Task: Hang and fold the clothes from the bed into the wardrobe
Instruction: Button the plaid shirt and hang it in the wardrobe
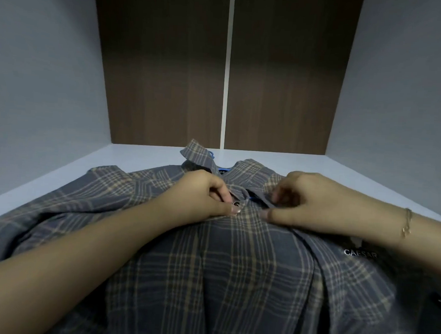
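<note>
Head view, the only one here, looks down into a wardrobe compartment with a pale grey shelf floor (147, 159), pale side walls and a dark brown wood-grain back panel (168, 73) split by a thin white vertical strip. A grey-blue cotton shirt with tan plaid lines (233, 271) lies spread face up on that shelf floor. Its collar (197, 152) points away from the person toward the back panel, and its body runs toward the camera, so the long axis lies straight out from the chest. A blue neck label (223, 171) shows inside the collar, and the white word CAESAR appears on a dark patch at the right.

Both hands meet at the top of the front placket, just below the collar and close to each other. The left hand (207, 194) has its fingers curled, thumb and forefinger pinching the left placket edge at a small dark button (235, 203). The right hand (307, 200), with a thin gold chain bracelet (407, 223) on its wrist, has its fingers bent and pinching the opposite placket edge.

The shirt's midline lies between the two hands, with neither clearly nearer. Judging by this, the top button is being fastened, so the next move calls for drawing the two edges together across that line.
</note>
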{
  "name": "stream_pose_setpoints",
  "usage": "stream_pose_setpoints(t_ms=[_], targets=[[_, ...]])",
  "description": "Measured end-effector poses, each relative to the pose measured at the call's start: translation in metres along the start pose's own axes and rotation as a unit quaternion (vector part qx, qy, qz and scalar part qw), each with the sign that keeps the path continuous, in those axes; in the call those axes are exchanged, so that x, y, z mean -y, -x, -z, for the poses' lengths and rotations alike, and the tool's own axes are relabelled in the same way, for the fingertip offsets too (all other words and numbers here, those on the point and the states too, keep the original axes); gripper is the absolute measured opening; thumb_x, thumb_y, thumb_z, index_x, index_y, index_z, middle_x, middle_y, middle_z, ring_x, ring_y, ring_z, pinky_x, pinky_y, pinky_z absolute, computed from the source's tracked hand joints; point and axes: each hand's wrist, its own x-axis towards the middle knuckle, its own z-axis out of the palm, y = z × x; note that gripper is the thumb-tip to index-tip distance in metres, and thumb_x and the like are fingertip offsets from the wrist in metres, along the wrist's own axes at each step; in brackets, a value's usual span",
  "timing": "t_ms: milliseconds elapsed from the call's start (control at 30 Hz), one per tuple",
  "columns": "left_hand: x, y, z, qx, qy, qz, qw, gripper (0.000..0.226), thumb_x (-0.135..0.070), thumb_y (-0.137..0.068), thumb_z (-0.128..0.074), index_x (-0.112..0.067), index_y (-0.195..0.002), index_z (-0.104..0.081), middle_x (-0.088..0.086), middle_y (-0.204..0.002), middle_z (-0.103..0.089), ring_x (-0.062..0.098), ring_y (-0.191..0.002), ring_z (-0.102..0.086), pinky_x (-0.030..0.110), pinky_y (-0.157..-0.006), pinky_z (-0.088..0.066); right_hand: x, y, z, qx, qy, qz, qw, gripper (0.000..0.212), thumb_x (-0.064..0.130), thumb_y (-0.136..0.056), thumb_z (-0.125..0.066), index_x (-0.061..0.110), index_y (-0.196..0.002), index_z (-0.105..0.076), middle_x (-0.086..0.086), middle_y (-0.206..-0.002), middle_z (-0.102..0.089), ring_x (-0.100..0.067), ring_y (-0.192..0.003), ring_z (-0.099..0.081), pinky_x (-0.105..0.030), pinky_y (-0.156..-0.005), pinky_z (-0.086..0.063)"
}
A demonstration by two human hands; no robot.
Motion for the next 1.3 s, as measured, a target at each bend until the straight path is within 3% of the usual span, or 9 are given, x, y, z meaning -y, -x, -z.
stream_pose_setpoints(t_ms=[167, 267, 367, 500, 567, 767, 900, 1100, 1300], targets=[[-0.007, 0.003, -0.001, 0.016, -0.012, -0.004, 1.0, 0.015, -0.028, -0.078, -0.081, -0.016, -0.082, -0.072, -0.023, -0.054, -0.06, -0.008, -0.053, -0.055, 0.006, -0.051, -0.039, 0.007, 0.014, 0.0, -0.026, 0.133, 0.036, 0.99, 0.037, 0.058, -0.075, -0.061, 0.021, -0.078, -0.056, 0.005, -0.076, -0.057, -0.012, -0.07, -0.054, -0.027, -0.059, -0.044], [-0.012, -0.001, 0.004, 0.041, 0.001, 0.037, 0.998, 0.011, -0.024, -0.078, -0.078, -0.015, -0.078, -0.072, -0.018, -0.056, -0.06, -0.005, -0.054, -0.053, 0.013, -0.057, -0.041, 0.002, 0.007, 0.001, -0.04, 0.097, 0.042, 0.994, 0.025, 0.037, -0.085, -0.063, 0.015, -0.074, -0.063, 0.0, -0.072, -0.061, -0.017, -0.07, -0.057, -0.03, -0.062, -0.045], [-0.024, -0.009, 0.012, 0.104, 0.108, 0.158, 0.976, 0.018, -0.017, -0.082, -0.071, -0.009, -0.068, -0.065, -0.002, -0.054, -0.061, 0.007, -0.046, -0.054, 0.016, -0.046, -0.044, -0.005, -0.002, -0.001, -0.063, -0.135, -0.008, 0.989, 0.027, 0.031, -0.087, -0.07, 0.008, -0.073, -0.072, -0.013, -0.074, -0.07, -0.015, -0.065, -0.058, -0.027, -0.064, -0.046], [-0.04, -0.021, 0.016, 0.138, 0.459, 0.279, 0.832, 0.023, 0.001, -0.089, -0.057, 0.002, -0.067, -0.064, 0.013, -0.056, -0.066, 0.013, -0.042, -0.064, 0.019, -0.04, -0.052, -0.003, -0.009, -0.012, -0.064, -0.48, -0.127, 0.866, 0.02, 0.015, -0.082, -0.075, -0.004, -0.081, -0.07, -0.023, -0.072, -0.067, -0.024, -0.058, -0.055, -0.025, -0.056, -0.047], [-0.04, -0.023, 0.012, 0.124, 0.514, 0.266, 0.806, 0.021, 0.003, -0.089, -0.057, 0.004, -0.069, -0.063, 0.015, -0.059, -0.067, 0.016, -0.045, -0.066, 0.019, -0.043, -0.054, 0.002, -0.014, -0.017, -0.06, -0.55, -0.153, 0.819, 0.01, 0.007, -0.081, -0.074, 0.0, -0.078, -0.068, -0.013, -0.066, -0.067, -0.019, -0.053, -0.058, -0.02, -0.05, -0.047], [-0.026, -0.016, -0.012, 0.058, 0.454, 0.214, 0.863, 0.01, -0.001, -0.085, -0.065, -0.001, -0.076, -0.066, 0.005, -0.054, -0.063, 0.006, -0.043, -0.06, 0.014, -0.045, -0.051, 0.003, -0.005, -0.012, 0.018, -0.511, -0.142, 0.848, 0.019, 0.007, -0.083, -0.071, -0.01, -0.091, -0.07, -0.03, -0.095, -0.069, -0.037, -0.083, -0.063, -0.04, -0.08, -0.053], [-0.028, -0.014, -0.015, 0.058, 0.401, 0.181, 0.896, 0.006, -0.002, -0.082, -0.072, -0.001, -0.078, -0.068, 0.006, -0.057, -0.066, 0.006, -0.047, -0.063, 0.012, -0.047, -0.049, -0.003, 0.004, 0.0, 0.072, -0.423, -0.093, 0.898, 0.038, 0.007, -0.087, -0.065, 0.012, -0.05, -0.061, -0.012, -0.055, -0.052, -0.018, -0.045, -0.046, -0.024, -0.047, -0.039], [-0.029, -0.008, -0.015, 0.088, 0.391, 0.143, 0.905, 0.005, -0.002, -0.082, -0.072, -0.005, -0.079, -0.069, 0.002, -0.062, -0.069, 0.004, -0.056, -0.066, 0.011, -0.055, -0.052, -0.003, 0.003, -0.005, -0.044, -0.499, -0.113, 0.858, 0.015, 0.01, -0.076, -0.078, -0.002, -0.072, -0.069, -0.014, -0.065, -0.063, -0.017, -0.054, -0.053, -0.02, -0.05, -0.044], [-0.03, -0.009, -0.016, 0.066, 0.407, 0.166, 0.896, 0.004, -0.002, -0.081, -0.073, 0.0, -0.08, -0.069, 0.003, -0.058, -0.066, 0.004, -0.049, -0.062, 0.012, -0.049, -0.051, 0.012, -0.012, -0.025, -0.18, -0.369, -0.097, 0.907, 0.021, 0.019, -0.074, -0.084, 0.01, -0.066, -0.066, 0.002, -0.056, -0.061, -0.004, -0.05, -0.052, -0.018, -0.054, -0.042]])
